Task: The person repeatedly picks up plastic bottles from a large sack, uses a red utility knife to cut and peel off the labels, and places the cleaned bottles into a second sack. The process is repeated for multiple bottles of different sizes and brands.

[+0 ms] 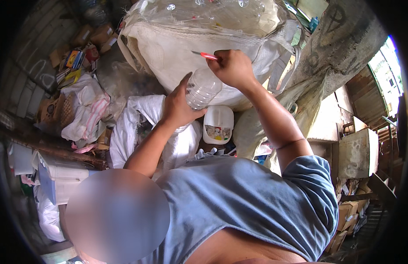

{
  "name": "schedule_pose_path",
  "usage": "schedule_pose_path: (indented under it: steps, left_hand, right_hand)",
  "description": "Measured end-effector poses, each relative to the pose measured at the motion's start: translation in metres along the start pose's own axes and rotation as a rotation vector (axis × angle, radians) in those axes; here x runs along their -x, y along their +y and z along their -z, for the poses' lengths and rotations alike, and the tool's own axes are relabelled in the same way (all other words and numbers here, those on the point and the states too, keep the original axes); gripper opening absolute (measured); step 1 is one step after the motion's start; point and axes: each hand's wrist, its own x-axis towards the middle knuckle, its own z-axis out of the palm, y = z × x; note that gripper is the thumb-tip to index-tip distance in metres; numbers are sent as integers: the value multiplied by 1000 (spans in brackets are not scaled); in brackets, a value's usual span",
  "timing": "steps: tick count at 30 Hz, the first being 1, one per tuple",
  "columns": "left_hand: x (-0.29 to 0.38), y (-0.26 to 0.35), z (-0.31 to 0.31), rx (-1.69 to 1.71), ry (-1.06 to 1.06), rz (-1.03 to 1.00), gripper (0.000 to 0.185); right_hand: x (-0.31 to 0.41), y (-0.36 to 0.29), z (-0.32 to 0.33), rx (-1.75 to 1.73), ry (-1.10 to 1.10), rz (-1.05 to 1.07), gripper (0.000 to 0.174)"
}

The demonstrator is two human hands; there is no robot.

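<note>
My left hand [176, 107] is wrapped around a clear ribbed plastic bottle [204, 89], which leans up to the right. A small knife with a red handle [209, 56] is in my right hand [235, 67], just above the bottle's upper end. Its short blade points left, away from the bottle. Beneath the bottle stands a cut-open white plastic jug [218, 114] with bottle caps [218, 137] of mixed colours inside. Behind both hands bulges a large white woven sack [177, 49], its top full of clear plastic bottles [220, 13].
Another white woven sack [124, 132] gapes open at left of my arm. Cardboard boxes [100, 34] and crumpled sacks [88, 105] pile up farther left. A concrete slab [336, 43] bears painted marks at upper right. Old cabinets [357, 153] and cartons [347, 214] line the right side.
</note>
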Motion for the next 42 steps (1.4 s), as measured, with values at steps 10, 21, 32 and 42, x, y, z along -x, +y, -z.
schedule_pose_path:
  steps: [10,21,32,42]
  left_hand:
    - [-7,-35,16,997,-696,169,98]
    - [-8,8,34,-381,10,-127,86]
    - [-2,19,44,-317,-11,-113,85]
    - [-20,-23,48,774,-751,55,87]
  right_hand:
    - [8,2,8,-255,-60,120,28]
    - [-1,11,3,-97,-127,-122,36]
    - [14,-7,-4,-313,194,-100,28]
    - [16,3,1,-402,55,102,18]
